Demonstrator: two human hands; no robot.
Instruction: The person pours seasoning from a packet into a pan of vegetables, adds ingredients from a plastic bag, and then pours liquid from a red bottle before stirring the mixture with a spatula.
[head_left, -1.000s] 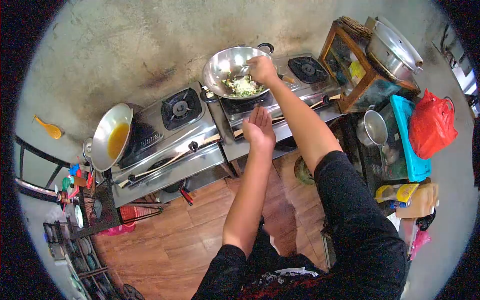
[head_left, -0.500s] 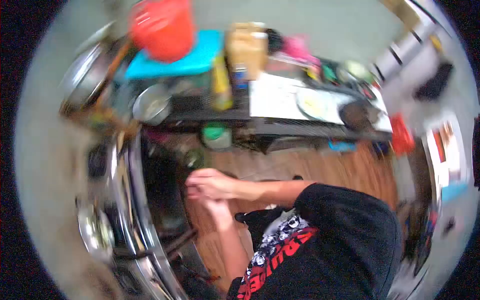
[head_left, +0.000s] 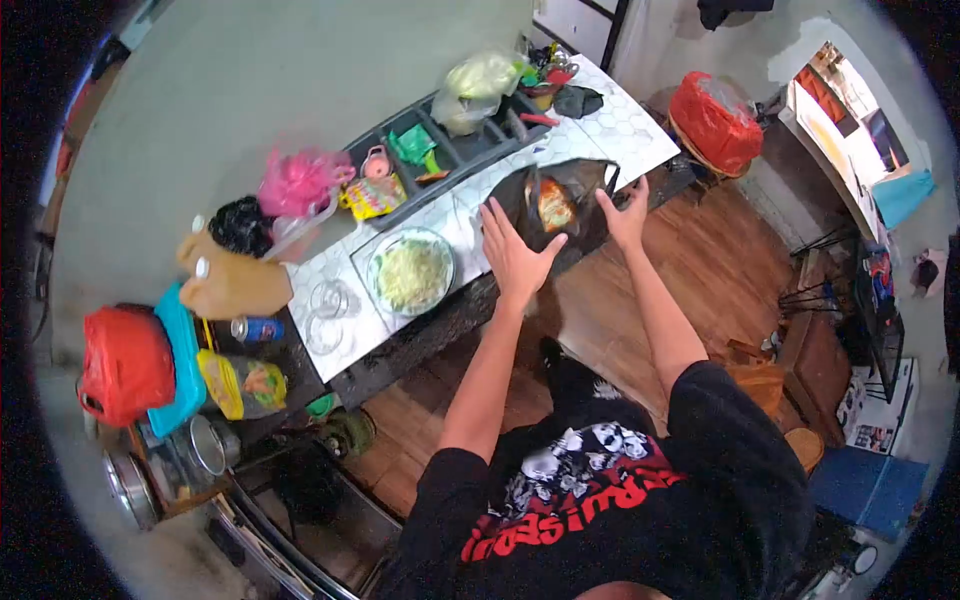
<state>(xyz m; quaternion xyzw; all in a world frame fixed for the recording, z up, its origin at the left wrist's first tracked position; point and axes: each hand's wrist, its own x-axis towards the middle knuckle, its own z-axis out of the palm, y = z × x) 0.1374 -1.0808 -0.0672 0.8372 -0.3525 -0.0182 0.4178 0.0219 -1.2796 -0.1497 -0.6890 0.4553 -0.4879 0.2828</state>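
Observation:
A dark, rounded board (head_left: pixel 590 195) lies on the white patterned tabletop with a clear packet of orange and white food (head_left: pixel 554 205) on it. My left hand (head_left: pixel 518 255) is at the board's left side, fingers spread and thumb out, holding nothing. On the other side, my right hand (head_left: pixel 627 210) has thumb and fingers apart, close to a black-handled object (head_left: pixel 612 180), possibly a knife; whether it touches this is unclear. A plate of pale shredded food (head_left: pixel 412 272) stands left of my left hand.
Behind the board is a grey divided tray (head_left: pixel 465 150) with packets. Two clear glasses (head_left: pixel 328 300), a can (head_left: pixel 257 329), a yellow bag (head_left: pixel 240 385) and a red bucket-like container (head_left: pixel 127 365) stand to the left. A red bag (head_left: pixel 712 125) sits beyond the table's right end.
The view has swung toward the table's right part. My hands, together before and away from the table, are now apart on either side of the dark board.

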